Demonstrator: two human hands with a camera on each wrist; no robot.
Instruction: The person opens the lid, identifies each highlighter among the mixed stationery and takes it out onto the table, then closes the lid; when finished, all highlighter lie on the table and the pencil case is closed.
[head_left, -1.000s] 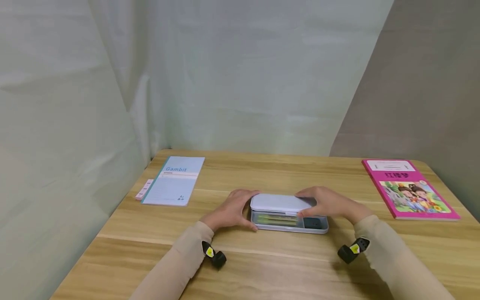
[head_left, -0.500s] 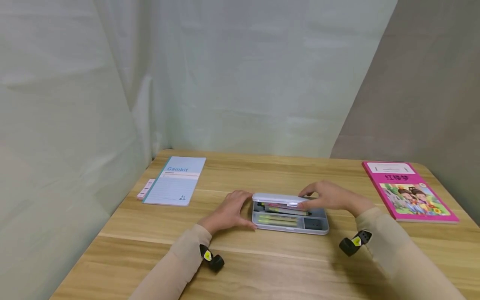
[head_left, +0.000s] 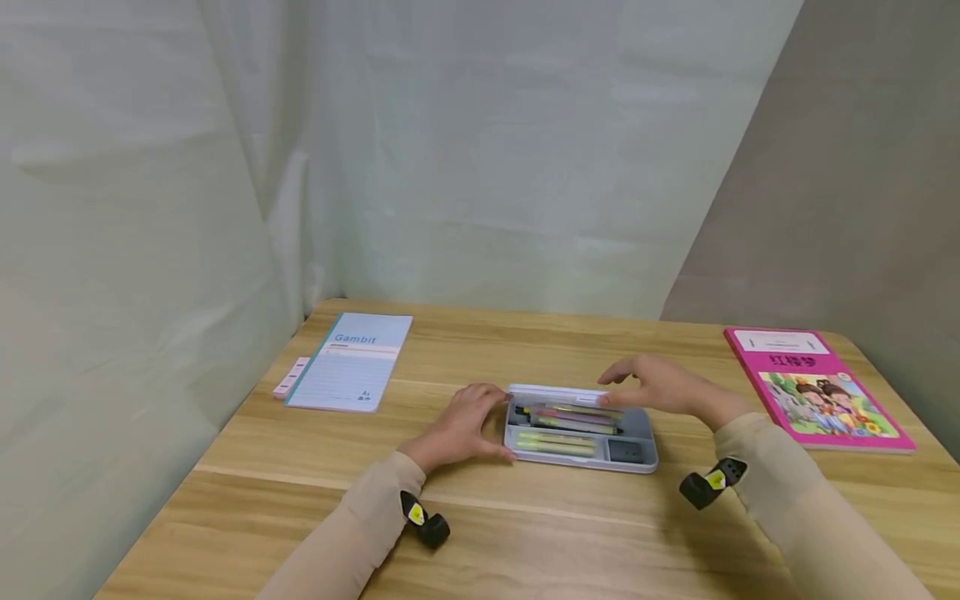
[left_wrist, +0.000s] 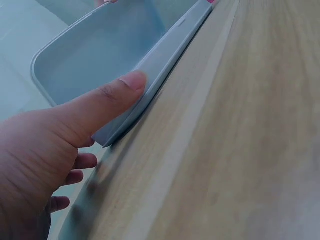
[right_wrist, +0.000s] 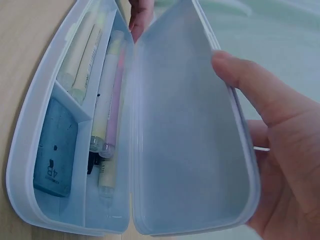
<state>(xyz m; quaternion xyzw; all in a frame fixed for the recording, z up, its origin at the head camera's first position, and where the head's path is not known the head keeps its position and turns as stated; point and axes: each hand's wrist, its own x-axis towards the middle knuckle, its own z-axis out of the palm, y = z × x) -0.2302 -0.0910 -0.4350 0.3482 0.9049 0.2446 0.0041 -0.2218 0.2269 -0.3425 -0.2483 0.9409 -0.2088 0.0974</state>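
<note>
A white pencil case (head_left: pixel 581 463) lies on the table with its lid (right_wrist: pixel 187 125) raised. My right hand (head_left: pixel 663 387) pinches the lid's free edge, the thumb inside and fingers behind it. My left hand (head_left: pixel 459 427) holds the case's left end; in the left wrist view its thumb (left_wrist: pixel 112 97) presses the front wall, while the other fingers are partly hidden behind the end. Inside, a dark eraser (right_wrist: pixel 55 150) marked 4B fills the small compartment. Yellow pens (right_wrist: pixel 85 55) lie beside it, and several more pens (right_wrist: pixel 105 95) fill the long rear compartment.
At the left back lies a light blue notebook (head_left: pixel 352 367) marked Gambit, partly over a small pink-and-white item (head_left: pixel 291 379). A pink picture book (head_left: pixel 817 387) lies on the right. Pale cloth (head_left: pixel 510 167) hangs behind the wooden table (head_left: pixel 540 542).
The lid has swung up and back with my right hand, uncovering the rear compartment and its pens. My left hand has stayed at the case's left end.
</note>
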